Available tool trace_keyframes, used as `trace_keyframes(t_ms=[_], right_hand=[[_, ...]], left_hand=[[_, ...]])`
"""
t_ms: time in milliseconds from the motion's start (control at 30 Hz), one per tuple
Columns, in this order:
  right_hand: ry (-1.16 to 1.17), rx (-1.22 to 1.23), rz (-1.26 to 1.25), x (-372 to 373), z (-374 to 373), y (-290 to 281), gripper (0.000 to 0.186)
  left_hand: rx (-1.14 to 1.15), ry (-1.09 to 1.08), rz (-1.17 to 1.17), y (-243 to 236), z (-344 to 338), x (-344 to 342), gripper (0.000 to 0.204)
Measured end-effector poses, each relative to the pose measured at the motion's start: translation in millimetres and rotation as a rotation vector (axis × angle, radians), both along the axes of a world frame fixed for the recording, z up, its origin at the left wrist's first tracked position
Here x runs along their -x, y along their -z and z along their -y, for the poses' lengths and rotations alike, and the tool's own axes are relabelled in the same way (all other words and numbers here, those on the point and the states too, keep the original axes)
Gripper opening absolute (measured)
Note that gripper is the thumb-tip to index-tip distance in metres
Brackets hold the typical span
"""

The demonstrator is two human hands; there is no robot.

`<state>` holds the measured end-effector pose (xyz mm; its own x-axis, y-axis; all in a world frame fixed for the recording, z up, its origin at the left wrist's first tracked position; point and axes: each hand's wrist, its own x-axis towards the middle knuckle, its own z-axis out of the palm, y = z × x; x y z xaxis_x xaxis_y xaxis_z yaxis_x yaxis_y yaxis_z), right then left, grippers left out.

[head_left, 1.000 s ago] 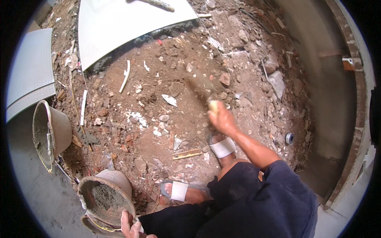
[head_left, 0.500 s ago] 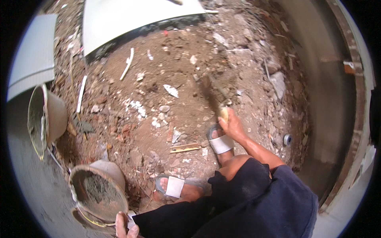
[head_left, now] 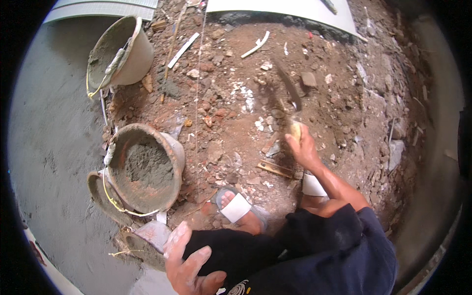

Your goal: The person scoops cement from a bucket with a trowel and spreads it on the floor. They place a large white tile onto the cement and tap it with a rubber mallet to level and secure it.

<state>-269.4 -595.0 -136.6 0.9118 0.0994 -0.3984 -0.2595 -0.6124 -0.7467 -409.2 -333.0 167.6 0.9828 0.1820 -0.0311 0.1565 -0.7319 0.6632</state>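
Observation:
My right hand [head_left: 306, 147] is closed around the pale handle of a trowel [head_left: 290, 91]. The trowel's dark, narrow-looking blade points away from me over the rubble and is partly blurred. Low at the left, my left hand [head_left: 189, 263] has its fingers apart and holds nothing; grey-white residue coats it. Just beyond that hand stands a bucket [head_left: 178, 152] with grey mortar [head_left: 147, 164] inside and a yellowish cord handle hanging over its near rim. Loose soil and broken stones [head_left: 309, 78] surround the blade.
A second mortar-smeared bucket [head_left: 140, 59] stands farther off at the left, beside smooth grey cement [head_left: 54, 147]. Other containers [head_left: 147, 248] sit by my left hand. A taut string [head_left: 198, 98] crosses the rubble. At the far side lies a white panel [head_left: 275, 7]; a wall [head_left: 437, 147] runs along the right.
My view has swung left, so the buckets sit farther into the picture. My left hand has come up into fuller view, fingers spread. The trowel stays in my right hand, its blade swung.

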Motion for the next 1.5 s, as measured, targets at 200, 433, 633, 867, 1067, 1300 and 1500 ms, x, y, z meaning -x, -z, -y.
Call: trace_keyframes(t_ms=[200,433,633,867,1067,1300,1500], right_hand=[[0.387,0.052,-0.073,-32,52,8,0.043],[-0.172,0.054,-0.023,11,3,15,0.045],[-0.050,0.041,0.109,-56,2,-15,0.047],[-0.438,0.200,-0.061,-68,-26,-3,0.048],[-0.436,0.074,0.019,-12,-1,-14,0.053],[-0.269,0.002,-0.022,57,64,-7,0.053],[-0.190,0.018,-0.015,98,83,9,0.053]], left_hand=[[0.097,-0.158,0.078,4,-3,13,0.054],[0.012,0.040,0.015,1,-4,-1,0.053],[-0.018,0.044,0.018,-1,0,0,0.050],[-0.001,0.026,0.022,-2,3,-5,0.047],[0.052,0.029,-0.067,-4,7,-15,0.047],[0.086,0.243,-0.296,83,-18,-141,0.028],[-0.116,-0.013,-0.806,323,24,-304,0.066]])
